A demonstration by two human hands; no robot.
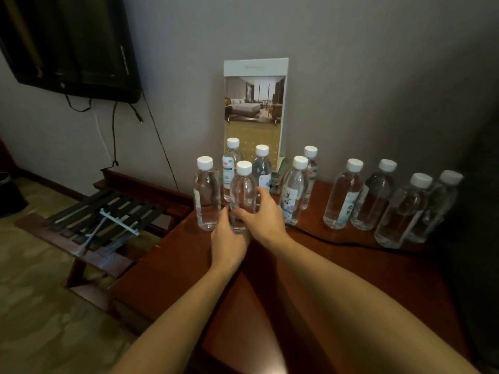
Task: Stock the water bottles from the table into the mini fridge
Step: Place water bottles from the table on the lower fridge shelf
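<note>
Several clear water bottles with white caps stand on a reddish wooden table (337, 279). Both my hands are round the front middle bottle (243, 190). My left hand (228, 241) grips its base from the left and below. From the right, my right hand (263, 211) wraps its lower body. Another bottle (206, 193) stands just left of it, and a labelled bottle (294, 190) stands to its right. A further group of bottles (388, 201) lines up at the right. No mini fridge can be made out.
A tall hotel brochure stand (255, 103) leans at the wall behind the bottles. A black cable (337, 240) runs across the table. A wooden luggage rack (108, 220) sits lower left. A wall TV (67, 41) hangs upper left. A dark shape (475, 238) borders the right edge.
</note>
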